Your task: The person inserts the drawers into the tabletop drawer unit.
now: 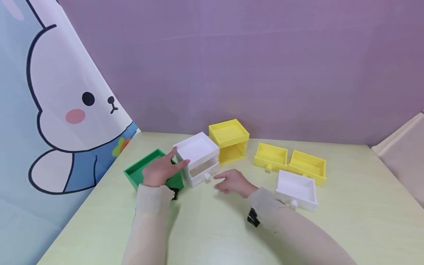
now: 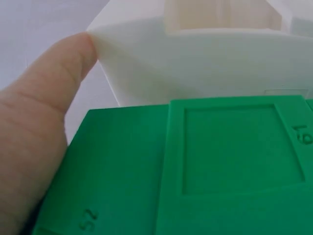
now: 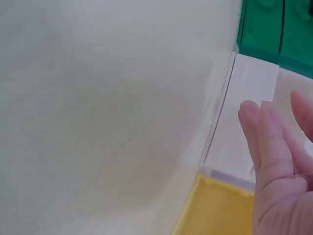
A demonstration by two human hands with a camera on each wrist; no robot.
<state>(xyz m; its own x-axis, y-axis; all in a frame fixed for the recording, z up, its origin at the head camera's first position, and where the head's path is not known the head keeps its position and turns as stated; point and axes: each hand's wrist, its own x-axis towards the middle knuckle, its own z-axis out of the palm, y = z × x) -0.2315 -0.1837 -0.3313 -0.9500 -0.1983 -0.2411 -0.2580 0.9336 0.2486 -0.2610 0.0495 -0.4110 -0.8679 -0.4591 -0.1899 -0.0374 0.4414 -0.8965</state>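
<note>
seemingly a drawer (image 1: 200, 178) is being seated: left hand (image 1: 159, 170), fingers spread, merely touches the white cabinet (image 1: 198, 148); right hand (image 1: 234, 183), empty, outstretched, probably must push the knob (image 1: 208, 177) just left.

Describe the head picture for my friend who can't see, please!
A left hand touches a white box; the right hand is near its knob. A green box is on the left, a yellow box behind; two yellow drawers and a white drawer lie right.

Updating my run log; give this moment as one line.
left hand: touches white cabinet; right hand: empty, near cabinet's drawer knob; loose: two yellow drawers, one white drawer
</note>
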